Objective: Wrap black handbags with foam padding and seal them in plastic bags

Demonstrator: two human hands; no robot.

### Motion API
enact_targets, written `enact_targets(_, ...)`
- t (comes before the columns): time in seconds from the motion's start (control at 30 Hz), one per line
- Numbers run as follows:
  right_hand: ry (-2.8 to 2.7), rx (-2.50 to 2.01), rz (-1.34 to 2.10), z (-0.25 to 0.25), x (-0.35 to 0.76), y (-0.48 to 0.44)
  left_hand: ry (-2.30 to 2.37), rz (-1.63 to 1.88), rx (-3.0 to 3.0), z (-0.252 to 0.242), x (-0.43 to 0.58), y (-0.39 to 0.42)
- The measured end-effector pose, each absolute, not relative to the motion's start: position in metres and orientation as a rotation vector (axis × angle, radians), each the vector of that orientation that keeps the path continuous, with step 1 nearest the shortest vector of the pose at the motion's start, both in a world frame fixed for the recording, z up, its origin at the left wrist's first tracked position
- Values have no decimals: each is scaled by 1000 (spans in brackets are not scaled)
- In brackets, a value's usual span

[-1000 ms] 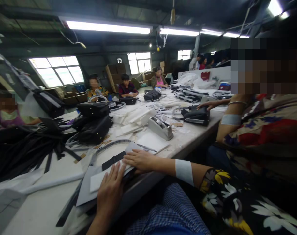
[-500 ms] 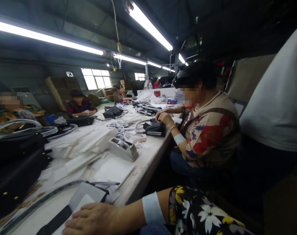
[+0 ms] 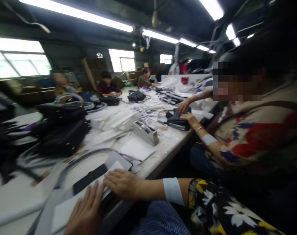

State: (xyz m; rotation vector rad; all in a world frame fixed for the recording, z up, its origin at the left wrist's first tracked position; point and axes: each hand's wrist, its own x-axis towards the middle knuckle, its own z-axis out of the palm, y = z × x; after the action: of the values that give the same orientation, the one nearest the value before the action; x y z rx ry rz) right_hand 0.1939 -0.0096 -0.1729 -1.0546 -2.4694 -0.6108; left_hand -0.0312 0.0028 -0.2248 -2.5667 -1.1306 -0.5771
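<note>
My left hand [image 3: 86,212] lies flat, fingers stretched out, on a white sheet [image 3: 65,209] that rests on a grey flat piece at the table's near edge. My right hand [image 3: 122,182] presses flat on the same stack, just right of a black strap [image 3: 89,178] crossing it. A white band wraps my right forearm, above a floral sleeve. Neither hand grips anything.
A grey tape dispenser [image 3: 145,132] and loose white sheets [image 3: 136,148] sit further along the long table [image 3: 168,143]. Black handbags [image 3: 62,130] stand at left. A co-worker's hands [image 3: 186,111] handle a black bag at right. More people sit across the table.
The view swung right and back left. My left hand, out of sight half a second ago, shows again flat on the white sheet. My right hand stays pressed on the stack.
</note>
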Motion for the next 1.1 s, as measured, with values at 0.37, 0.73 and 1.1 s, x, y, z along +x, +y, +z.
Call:
enact_targets(0.37,-1568,-1497,604,-174,263,-55,-1202,-542,-2397,-194,-14,-17)
enact_targets(0.73,-1041,-1448,1642,-171,243,-35,-1171,-588,-2377,-192,-16,-16)
enact_targets(1.1,-863,-1094,1718,-142,223,-39,-1216,-615,-2357,-189,-25,-12)
